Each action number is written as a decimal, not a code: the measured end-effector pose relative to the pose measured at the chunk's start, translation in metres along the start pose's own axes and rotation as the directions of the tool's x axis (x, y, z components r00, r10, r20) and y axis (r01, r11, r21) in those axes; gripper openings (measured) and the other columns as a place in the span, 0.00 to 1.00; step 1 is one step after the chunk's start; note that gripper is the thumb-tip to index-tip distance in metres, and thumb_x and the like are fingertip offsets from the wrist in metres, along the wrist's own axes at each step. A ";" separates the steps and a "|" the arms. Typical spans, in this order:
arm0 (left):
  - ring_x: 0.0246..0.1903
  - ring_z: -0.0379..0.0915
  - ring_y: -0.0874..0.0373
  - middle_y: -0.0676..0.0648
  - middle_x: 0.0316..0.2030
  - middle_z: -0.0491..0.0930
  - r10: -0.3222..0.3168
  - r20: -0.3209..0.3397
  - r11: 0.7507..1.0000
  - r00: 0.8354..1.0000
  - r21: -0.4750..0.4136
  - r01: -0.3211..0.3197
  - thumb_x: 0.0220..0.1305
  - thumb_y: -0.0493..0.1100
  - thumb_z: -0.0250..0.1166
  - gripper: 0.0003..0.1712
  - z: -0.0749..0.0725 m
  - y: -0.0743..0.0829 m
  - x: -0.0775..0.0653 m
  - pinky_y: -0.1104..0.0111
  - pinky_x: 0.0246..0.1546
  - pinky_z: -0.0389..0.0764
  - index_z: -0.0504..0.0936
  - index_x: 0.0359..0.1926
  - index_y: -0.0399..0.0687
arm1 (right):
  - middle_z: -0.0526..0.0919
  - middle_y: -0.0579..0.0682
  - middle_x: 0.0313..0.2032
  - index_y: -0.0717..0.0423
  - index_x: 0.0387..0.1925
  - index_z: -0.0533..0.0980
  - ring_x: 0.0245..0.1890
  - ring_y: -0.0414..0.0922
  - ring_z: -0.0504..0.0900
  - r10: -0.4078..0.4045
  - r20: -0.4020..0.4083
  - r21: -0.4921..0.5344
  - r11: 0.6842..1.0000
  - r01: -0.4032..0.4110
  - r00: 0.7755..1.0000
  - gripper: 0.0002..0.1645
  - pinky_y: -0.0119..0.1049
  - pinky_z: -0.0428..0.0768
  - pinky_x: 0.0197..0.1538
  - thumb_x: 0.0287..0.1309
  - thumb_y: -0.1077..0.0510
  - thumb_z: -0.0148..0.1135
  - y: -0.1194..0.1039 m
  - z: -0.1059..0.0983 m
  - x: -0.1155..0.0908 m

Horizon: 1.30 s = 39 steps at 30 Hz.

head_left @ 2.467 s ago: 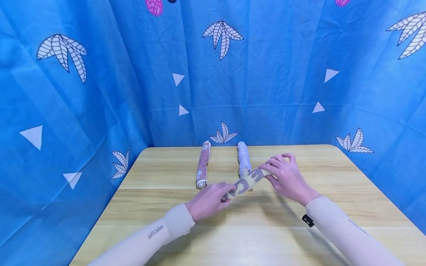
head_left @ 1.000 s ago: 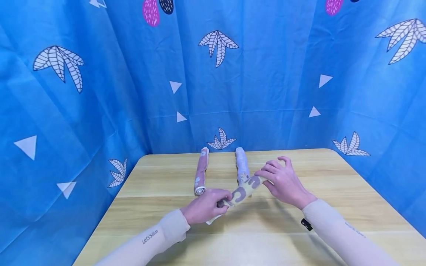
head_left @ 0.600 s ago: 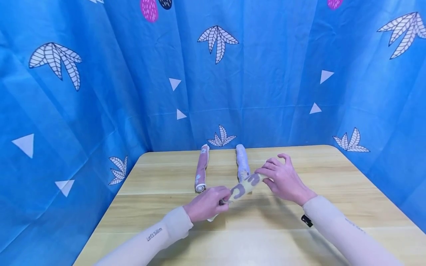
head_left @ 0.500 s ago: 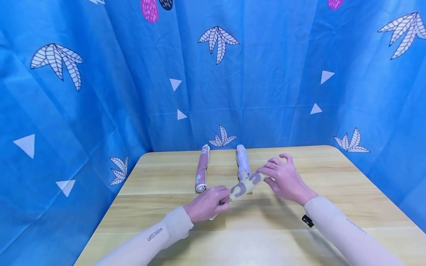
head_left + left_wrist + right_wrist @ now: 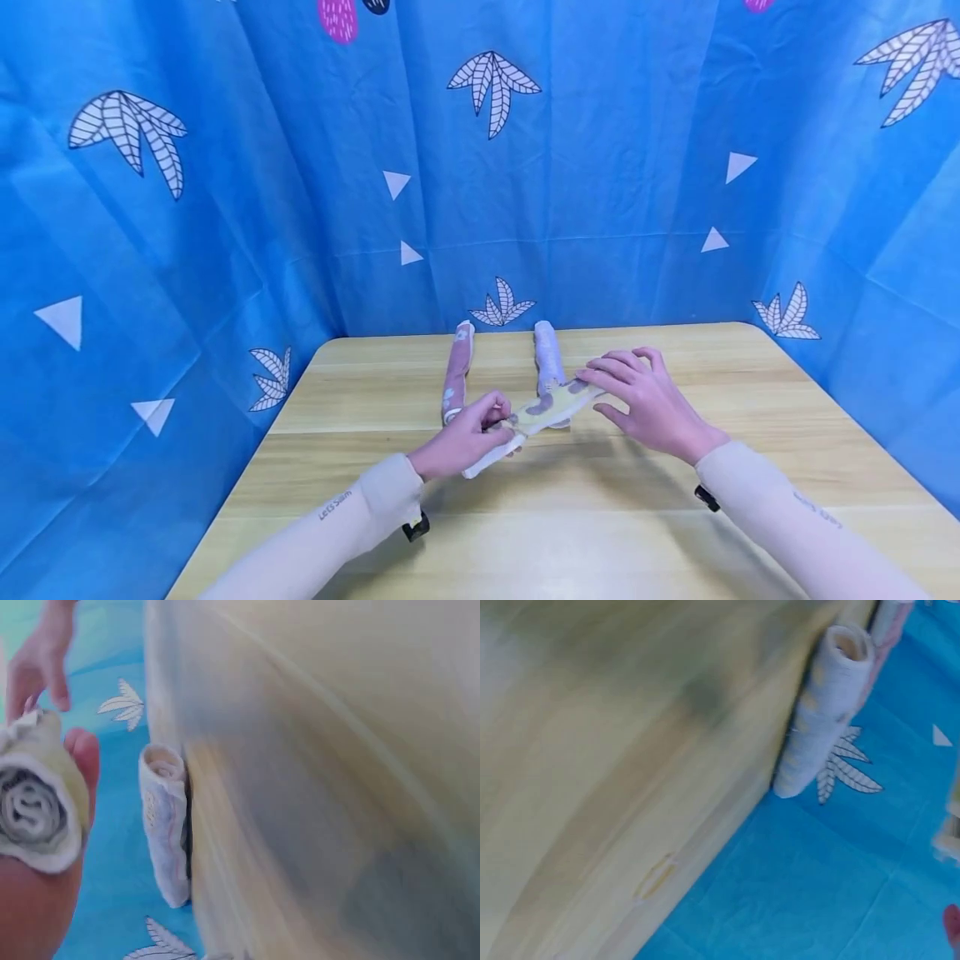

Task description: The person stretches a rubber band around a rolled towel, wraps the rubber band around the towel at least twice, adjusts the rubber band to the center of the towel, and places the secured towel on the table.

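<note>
A rolled towel [image 5: 553, 407], pale yellow with grey-purple patches and a white edge, is held tilted above the table. My left hand [image 5: 459, 437] grips it near its lower-left end, which pokes out below the hand. At the raised far end, the fingers of my right hand [image 5: 647, 407] curl over the top, and the thumb sits below, seemingly a little apart from the cloth. The left wrist view shows the spiral end of the held towel [image 5: 34, 814] close up. At the right wrist view's edge, only a blurred sliver of towel [image 5: 951, 829] and a fingertip [image 5: 951, 922] appear.
Two more rolled towels, a dusty pink one [image 5: 458, 367] and a lavender one [image 5: 548, 354], lie side by side toward the back of the wooden table [image 5: 585, 533]. Blue patterned curtains [image 5: 622, 167] hang behind the table and along both sides.
The held towel has turned so its white edge shows along the lower side. My left hand has shifted its fingers on it and risen slightly. My right thumb has spread from the towel.
</note>
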<state>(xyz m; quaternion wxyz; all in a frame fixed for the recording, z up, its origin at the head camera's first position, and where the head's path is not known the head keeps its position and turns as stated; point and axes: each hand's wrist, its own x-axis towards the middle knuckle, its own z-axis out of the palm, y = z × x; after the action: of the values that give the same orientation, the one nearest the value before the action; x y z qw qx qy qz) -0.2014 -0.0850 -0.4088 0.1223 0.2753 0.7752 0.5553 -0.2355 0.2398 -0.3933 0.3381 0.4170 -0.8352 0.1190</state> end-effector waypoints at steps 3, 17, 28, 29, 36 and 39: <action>0.42 0.85 0.45 0.41 0.44 0.83 -0.066 0.051 0.994 0.997 -0.087 0.070 0.74 0.37 0.55 0.07 -0.002 0.001 0.001 0.49 0.43 0.85 0.67 0.48 0.45 | 0.85 0.48 0.51 0.46 0.58 0.80 0.56 0.52 0.76 -0.014 -0.031 -0.015 1.000 0.013 0.999 0.36 0.61 0.62 0.60 0.44 0.58 0.80 0.001 0.002 -0.003; 0.50 0.83 0.56 0.51 0.50 0.86 0.394 0.076 0.447 0.916 0.855 -0.264 0.58 0.43 0.75 0.22 0.019 0.002 -0.006 0.65 0.53 0.82 0.79 0.53 0.56 | 0.85 0.45 0.41 0.48 0.50 0.83 0.46 0.48 0.77 0.051 0.011 0.012 0.999 -0.051 0.999 0.25 0.63 0.61 0.59 0.46 0.64 0.76 -0.002 0.002 0.001; 0.38 0.82 0.59 0.49 0.42 0.84 0.413 0.124 0.319 0.902 0.908 -0.271 0.60 0.37 0.71 0.13 0.019 -0.003 -0.002 0.72 0.40 0.84 0.79 0.44 0.51 | 0.87 0.46 0.38 0.48 0.46 0.84 0.45 0.48 0.77 0.079 0.045 -0.023 0.997 -0.078 0.996 0.20 0.64 0.59 0.61 0.48 0.61 0.76 -0.006 -0.003 0.013; 0.37 0.81 0.60 0.49 0.42 0.83 0.405 0.125 0.320 0.906 0.909 -0.269 0.60 0.37 0.71 0.12 0.018 -0.003 -0.001 0.73 0.40 0.84 0.79 0.44 0.51 | 0.87 0.46 0.38 0.48 0.46 0.85 0.45 0.48 0.77 0.080 0.050 -0.023 0.997 -0.079 0.996 0.20 0.64 0.59 0.61 0.48 0.61 0.76 -0.007 -0.003 0.013; 0.38 0.77 0.62 0.54 0.42 0.81 0.216 0.113 0.632 0.970 0.741 -0.227 0.66 0.38 0.65 0.09 0.011 -0.005 0.000 0.74 0.41 0.81 0.76 0.41 0.56 | 0.88 0.44 0.39 0.46 0.46 0.85 0.46 0.46 0.77 0.123 0.112 0.033 0.991 -0.128 0.986 0.21 0.63 0.59 0.61 0.47 0.60 0.77 -0.006 -0.008 0.014; 0.40 0.77 0.61 0.53 0.43 0.81 0.090 0.102 0.871 0.991 0.475 -0.128 0.68 0.37 0.61 0.07 0.007 -0.005 0.000 0.72 0.38 0.80 0.74 0.41 0.56 | 0.88 0.42 0.41 0.44 0.48 0.85 0.49 0.46 0.77 0.149 0.145 0.075 0.984 -0.161 0.978 0.23 0.62 0.59 0.61 0.47 0.59 0.78 -0.005 -0.011 0.014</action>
<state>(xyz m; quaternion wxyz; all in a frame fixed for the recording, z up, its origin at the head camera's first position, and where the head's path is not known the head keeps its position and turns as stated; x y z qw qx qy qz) -0.1992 -0.0804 -0.4165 0.0485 0.3614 0.8665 0.3408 -0.2324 0.2335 -0.3761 0.2504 0.3722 -0.8808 0.1518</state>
